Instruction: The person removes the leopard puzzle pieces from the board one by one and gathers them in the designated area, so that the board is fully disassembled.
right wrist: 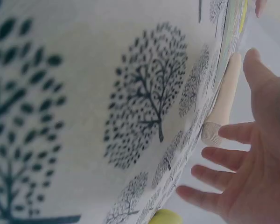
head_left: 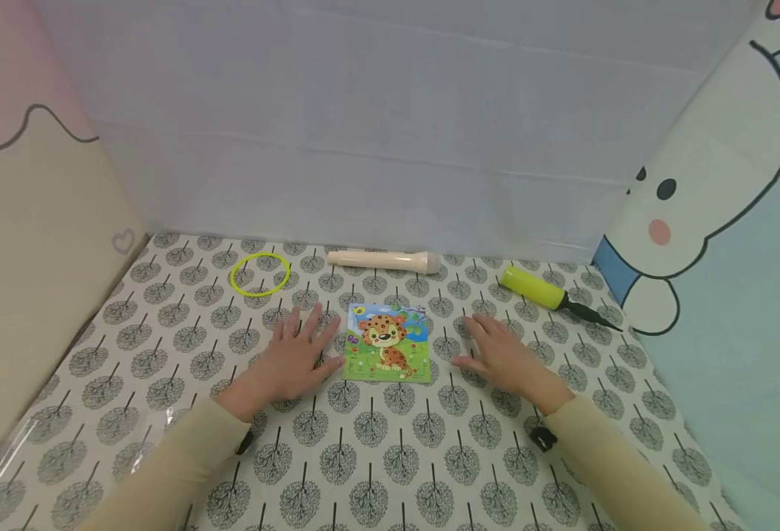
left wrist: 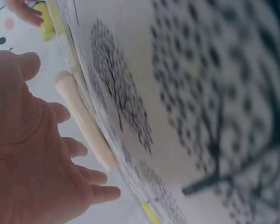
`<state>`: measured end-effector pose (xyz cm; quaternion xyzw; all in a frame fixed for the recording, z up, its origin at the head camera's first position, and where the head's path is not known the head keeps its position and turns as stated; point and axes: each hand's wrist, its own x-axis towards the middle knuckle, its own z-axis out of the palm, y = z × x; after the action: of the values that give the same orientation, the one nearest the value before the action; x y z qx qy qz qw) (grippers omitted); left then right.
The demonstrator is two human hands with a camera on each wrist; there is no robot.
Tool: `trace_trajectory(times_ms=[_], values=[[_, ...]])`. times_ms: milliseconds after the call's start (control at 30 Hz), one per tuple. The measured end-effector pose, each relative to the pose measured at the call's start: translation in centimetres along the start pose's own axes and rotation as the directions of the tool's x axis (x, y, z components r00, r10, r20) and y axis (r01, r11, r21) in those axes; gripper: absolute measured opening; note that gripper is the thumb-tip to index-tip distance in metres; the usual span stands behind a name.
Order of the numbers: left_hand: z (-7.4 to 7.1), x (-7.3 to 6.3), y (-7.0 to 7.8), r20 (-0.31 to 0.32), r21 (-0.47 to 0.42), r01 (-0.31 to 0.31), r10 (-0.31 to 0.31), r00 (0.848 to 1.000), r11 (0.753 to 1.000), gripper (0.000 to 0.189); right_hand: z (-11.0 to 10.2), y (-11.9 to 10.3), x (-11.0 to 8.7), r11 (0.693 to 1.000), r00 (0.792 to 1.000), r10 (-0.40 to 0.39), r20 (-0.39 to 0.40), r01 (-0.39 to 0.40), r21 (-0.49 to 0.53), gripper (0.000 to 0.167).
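Left hand (head_left: 294,359) and right hand (head_left: 503,358) flank the leopard board (head_left: 388,344), fingers (right wrist: 214,177) spread, empty; pale tube (head_left: 382,260) near surface's (head_left: 399,431) far edge, perhaps leaving room.

Table (head_left: 399,402) has a white cover (head_left: 459,424) with dark tree print, glare at front left. Leopard picture board (head_left: 388,343) lies flat mid-table, cream tube (head_left: 380,260) behind it near the back edge. Yellow-green ring (head_left: 257,294) back left, yellow pump (head_left: 534,288) with black tapered end back right, angled.

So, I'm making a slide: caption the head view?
Left hand and right hand flank a leopard card; ring, pale tube and pump lie beyond.
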<state>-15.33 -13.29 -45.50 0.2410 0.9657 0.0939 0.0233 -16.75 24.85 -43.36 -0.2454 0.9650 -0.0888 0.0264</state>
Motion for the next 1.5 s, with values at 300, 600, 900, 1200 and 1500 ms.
trace_trajectory(times_ms=[300, 600, 900, 1200, 1500], values=[[-0.2, 0.5, 2.3, -0.002, -0.063, -0.142, 0.142, 0.990, 0.988, 0.076, 0.6, -1.3, 2.9, 0.998, 0.999, -0.017, -0.043, 0.020, 0.058, 0.058], [0.4, 0.8, 3.8, 0.045, -0.133, -0.200, 0.207, 0.977, 0.971, 0.073, 0.7, -2.9, 5.9, 0.993, 0.999, -0.044, -0.023, 0.046, 0.104, 0.051], [0.2, 0.7, 4.7, 0.055, -0.150, -0.233, 0.244, 0.968, 0.961, 0.065, 1.1, -4.0, 8.5, 0.992, 1.000, -0.017, 0.020, 0.014, 0.125, 0.049], [0.5, 1.2, 5.1, 0.097, -0.088, -0.249, 0.258, 0.961, 0.964, 0.057, 1.8, -5.1, 10.7, 0.994, 0.999, -0.006, 0.037, 0.002, 0.108, 0.048], [0.8, 1.4, 5.0, 0.082, -0.013, -0.305, 0.305, 0.949, 0.952, 0.050, 2.9, -6.4, 12.7, 0.989, 0.996, -0.080, 0.034, 0.075, 0.125, 0.038]])
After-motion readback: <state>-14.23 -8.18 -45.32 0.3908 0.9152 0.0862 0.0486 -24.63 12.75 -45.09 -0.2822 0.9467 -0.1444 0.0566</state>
